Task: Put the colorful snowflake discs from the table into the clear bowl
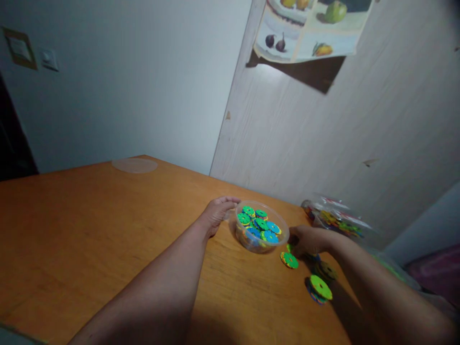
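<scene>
A round clear plastic tub (257,248) stands on the table, filled with notched plastic discs (261,224) in green, blue and yellow. At its left side, my left hand (217,213) grips the wall near the rim, fingertips along the far edge. Just right of the tub, my right hand (305,239) is low over the table with its fingers curled down. Its fingertips are partly hidden, and whatever they hold cannot be made out. A green disc edge shows beside them. Closer to me lie a small green-topped stack (289,260) and a taller lime-topped stack (320,287).
Brownish discs (326,271) lie in shadow under my right forearm. Clear bags of colourful pieces (339,223) stand against the wall at right. A translucent lid (134,166) rests at the table's far left corner. Fruit pictures (312,31) hang above the wooden table (108,230).
</scene>
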